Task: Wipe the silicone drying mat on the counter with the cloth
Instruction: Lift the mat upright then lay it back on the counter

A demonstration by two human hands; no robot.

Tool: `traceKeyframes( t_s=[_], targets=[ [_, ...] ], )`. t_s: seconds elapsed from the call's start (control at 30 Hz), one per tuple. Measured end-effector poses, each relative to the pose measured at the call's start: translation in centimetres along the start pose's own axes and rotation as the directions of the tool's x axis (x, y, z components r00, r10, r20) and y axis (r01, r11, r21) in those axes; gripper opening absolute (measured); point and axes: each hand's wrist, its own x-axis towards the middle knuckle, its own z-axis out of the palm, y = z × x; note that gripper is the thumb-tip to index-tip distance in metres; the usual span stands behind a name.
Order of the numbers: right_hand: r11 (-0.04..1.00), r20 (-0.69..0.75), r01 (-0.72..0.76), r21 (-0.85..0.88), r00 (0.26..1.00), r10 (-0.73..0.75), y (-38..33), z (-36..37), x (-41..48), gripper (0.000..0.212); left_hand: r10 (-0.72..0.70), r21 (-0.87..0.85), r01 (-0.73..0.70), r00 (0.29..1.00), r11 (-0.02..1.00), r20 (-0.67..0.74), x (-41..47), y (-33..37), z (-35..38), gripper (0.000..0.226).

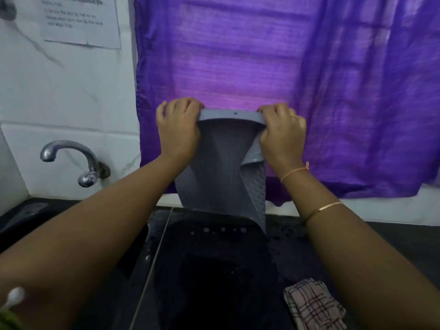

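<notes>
Mat [221, 177] first: you hold it up by its top edge in front of the curtain [309, 79], your left hand [177, 129] and right hand [281, 134] each clenched tight on a top corner, so it hangs lengthwise with its bottom edge just above or on the counter [404, 239]; which, you cannot tell from here. It is grey, soft and floppy, and its right side curls over, showing a bumpy texture. To my eye you are repositioning or draining it, and wiping has not begun, since the cloth [314, 306] lies untouched on the counter near your right forearm, well apart from the mat. To do this well, lower the mat flat on the counter with the curl smoothed out and the textured side up, then free one hand for the cloth and keep the other pressing a corner, because silicone will likely slide or bunch under a stroke. Wipe along the ridges, not across. The counter is dark stone and looks wet, with droplets [221, 229] near the mat's foot, so expect some slip. A sink [142, 246] sits to the left below the tap [71, 158] on the white tiled wall [66, 91], where a printed sheet [81, 20] is stuck, too blurred to read.
</notes>
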Motion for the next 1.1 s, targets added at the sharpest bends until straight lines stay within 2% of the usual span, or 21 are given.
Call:
traceKeyframes(
  t_s=[0.03, 0.07, 0.1, 0.13, 0.17, 0.27, 0.33, 0.5, 0.63, 0.77, 0.87, 0.93, 1.1],
  targets=[
    [1.000, 0.078, -0.002, -0.002, 0.997, 0.003, 0.2, -0.1, 0.1, 0.034, 0.009, 0.011, -0.010, 0.994, 1.000, 0.107, 0.1, 0.0, -0.1, 0.031],
    [0.999, 0.227, -0.033, -0.001, 0.973, 0.032, 0.3, 0.0, 0.0, 0.033, 0.008, 0.036, -0.019, 0.959, 0.999, 0.282, 0.1, -0.1, 0.0, 0.029],
    [0.997, 0.418, -0.074, -0.022, 0.905, 0.077, 0.5, 0.2, -0.3, 0.033, -0.008, 0.078, -0.029, 0.899, 0.997, 0.439, -0.3, -0.1, 0.4, 0.029],
    [0.994, 0.515, -0.104, -0.039, 0.850, 0.109, 0.8, 0.4, -0.6, 0.034, -0.017, 0.109, -0.044, 0.867, 0.993, 0.498, -0.7, -0.4, 0.9, 0.030],
    [0.993, 0.531, -0.117, -0.029, 0.840, 0.115, 1.0, 0.6, -1.0, 0.035, -0.008, 0.120, -0.057, 0.876, 0.991, 0.482, -1.2, -0.5, 1.2, 0.029],
    [0.993, 0.425, -0.110, 0.048, 0.902, 0.079, 1.1, 0.1, -1.4, 0.032, 0.089, 0.055, -0.109, 0.955, 0.993, 0.284, -1.5, -0.4, 1.1, 0.023],
    [0.971, 0.447, -0.166, 0.172, 0.891, 0.073, 1.7, -0.1, -0.8, 0.029, 0.152, -0.025, -0.150, 0.972, 0.988, 0.180, -1.3, -0.5, 0.5, 0.021],
    [0.903, 0.521, -0.200, 0.380, 0.853, -0.031, 2.9, -1.2, 1.0, 0.031, 0.186, -0.170, -0.168, 0.977, 0.971, 0.100, -1.4, -0.5, -0.4, 0.024],
    [0.882, 0.603, -0.213, 0.421, 0.792, -0.096, 3.4, -1.4, 2.4, 0.025, 0.249, -0.194, -0.228, 0.964, 0.954, 0.091, -1.2, -1.2, -0.1, 0.039],
    [0.914, 0.719, -0.187, 0.361, 0.680, -0.145, 4.1, 0.3, 2.3, 0.018, 0.324, -0.173, -0.292, 0.922, 0.941, 0.210, -1.0, -2.0, 0.9, 0.045],
    [0.937, 0.752, -0.161, 0.311, 0.644, -0.139, 4.5, 2.2, 2.0, 0.020, 0.352, -0.087, -0.342, 0.893, 0.936, 0.281, -0.7, -2.3, 1.6, 0.047],
    [0.953, 0.727, -0.127, 0.275, 0.676, -0.120, 4.7, 2.7, 2.3, 0.028, 0.347, -0.060, -0.344, 0.892, 0.937, 0.290, -0.1, -2.3, 1.8, 0.040],
    [0.991, 0.522, 0.041, 0.129, 0.847, -0.103, 3.9, 1.3, 3.0, 0.044, 0.322, -0.037, -0.322, 0.919, 0.946, 0.227, 1.1, -2.0, 1.1, 0.020]
  ],
)
